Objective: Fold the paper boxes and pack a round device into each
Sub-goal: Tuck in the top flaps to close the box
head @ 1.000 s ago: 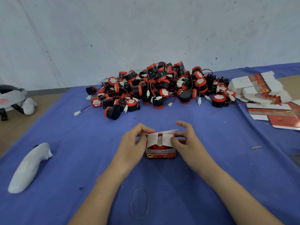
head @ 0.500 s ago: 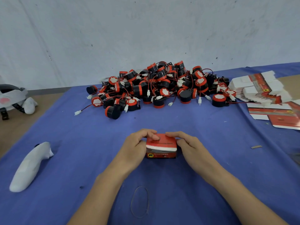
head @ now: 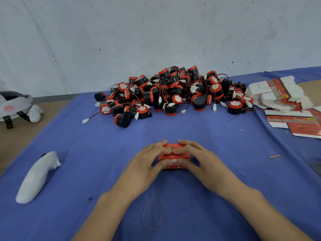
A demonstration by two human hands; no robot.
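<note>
Clasping a glossy red box (head: 174,154), both hands curl.

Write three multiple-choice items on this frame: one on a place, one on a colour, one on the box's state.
1. Where does the stack of flat boxes lie? A) left edge B) far right C) before the hands
2. What colour is the cloth? A) green B) blue C) grey
3. How is the paper box? A) flat B) flaps up C) lid down, gripped
Answers: 1 B, right of the pile of round devices; 2 B, blue throughout; 3 C, left hand and right hand hold it, fingers over the lid.
</note>
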